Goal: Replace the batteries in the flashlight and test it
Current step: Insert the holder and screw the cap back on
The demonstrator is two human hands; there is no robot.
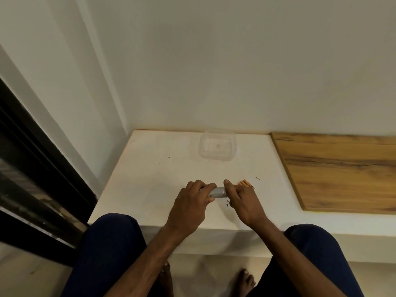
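1. Lower centre of the frame: the left hand [192,196] curls its fingers round one end of the flashlight [218,192], gripping it just above the white surface [150,179].
2. The flashlight, a short silver barrel, lies crosswise between the two hands. Only its middle shows.
3. Above it in the frame, near the wall, stands a clear container [217,147], well apart from the hands.
4. The right hand [242,200] grips the flashlight's other end, fingers wrapped over it.
5. Just beyond that hand's knuckles lie the orange batteries [246,183], on the surface.
6. At right sits a wooden board [334,170].
7. Judgement: the step looks like twisting an end cap, though opening or closing cannot be told. The next move calls for opposed turning, barrel held steady.
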